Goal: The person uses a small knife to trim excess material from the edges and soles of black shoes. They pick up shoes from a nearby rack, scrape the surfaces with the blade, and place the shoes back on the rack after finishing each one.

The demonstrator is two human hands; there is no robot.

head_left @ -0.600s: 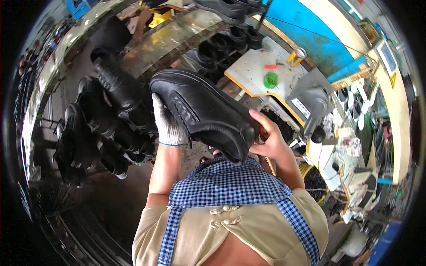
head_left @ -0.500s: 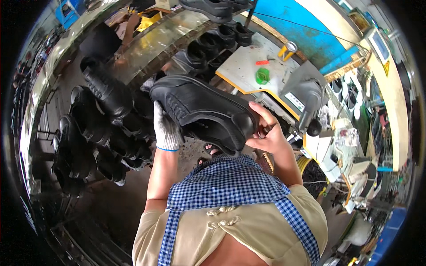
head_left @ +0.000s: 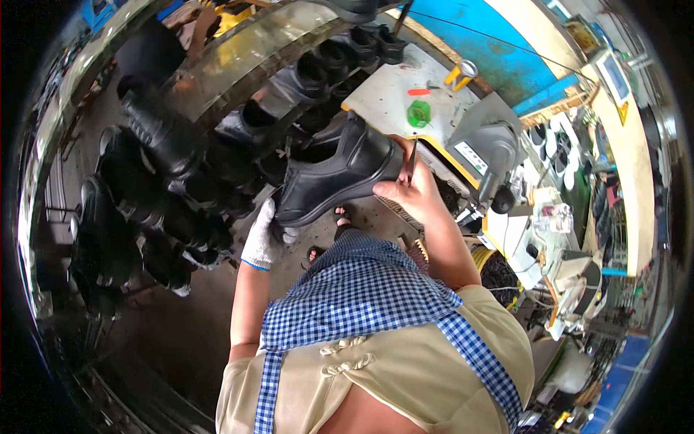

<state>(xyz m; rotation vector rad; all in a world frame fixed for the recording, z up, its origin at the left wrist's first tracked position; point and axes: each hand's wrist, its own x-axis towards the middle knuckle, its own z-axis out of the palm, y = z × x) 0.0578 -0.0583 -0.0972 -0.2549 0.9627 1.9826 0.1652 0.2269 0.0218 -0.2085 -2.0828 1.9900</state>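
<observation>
A black shoe is held between my two hands, its opening facing up and away. My left hand, in a white knit glove with a blue cuff edge, grips the toe end from below. At the heel my bare right hand is closed, the thumb against the sole edge. A slim pointed metal tool stands up from that hand; its exact kind is hard to make out, and most of the right fingers are hidden behind the shoe.
Many black shoes hang on a rack at left; others line a shelf ahead. A white worktable holds a green container, a yellow-handled roll and a grey machine. A yellow-rimmed basket stands at right.
The shoe has been turned over in my hands: its toe has swung down toward me and its sole edge now faces me. My left hand has moved lower with the toe.
</observation>
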